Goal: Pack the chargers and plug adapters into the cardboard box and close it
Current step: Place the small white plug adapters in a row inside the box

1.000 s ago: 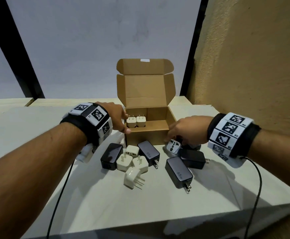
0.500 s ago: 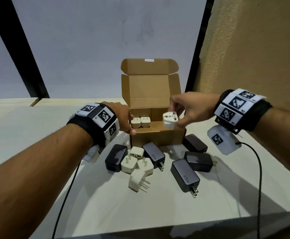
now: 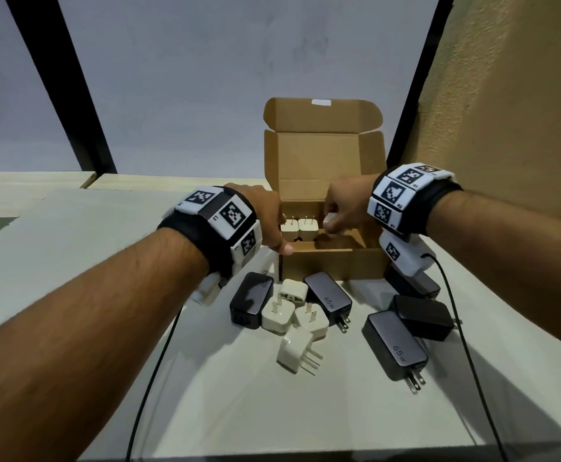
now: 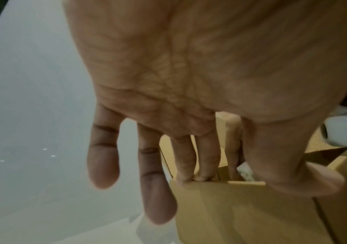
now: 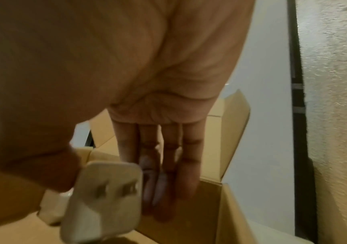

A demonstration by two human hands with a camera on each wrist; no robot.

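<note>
An open cardboard box [image 3: 332, 261] stands mid-table with its lid up. Two white plug adapters [image 3: 297, 230] stand inside at its left. My right hand [image 3: 342, 211] is lowered into the box and pinches a white plug adapter [image 3: 330, 224] [image 5: 103, 201] between thumb and fingers. My left hand [image 3: 267, 221] grips the box's front left corner [image 4: 210, 183], thumb on the front wall and fingers over the rim. In front of the box lie several white adapters [image 3: 292, 315] and several black chargers [image 3: 394, 348].
A rough tan wall [image 3: 505, 111] stands close on the right. The white table's front edge [image 3: 305, 456] runs along the bottom of the head view. Black cables [image 3: 465, 345] trail from both wristbands across the tabletop.
My right hand picked a white adapter off the table, lifted it over the box's front wall and brought it down inside. My left hand stayed on the box corner.
</note>
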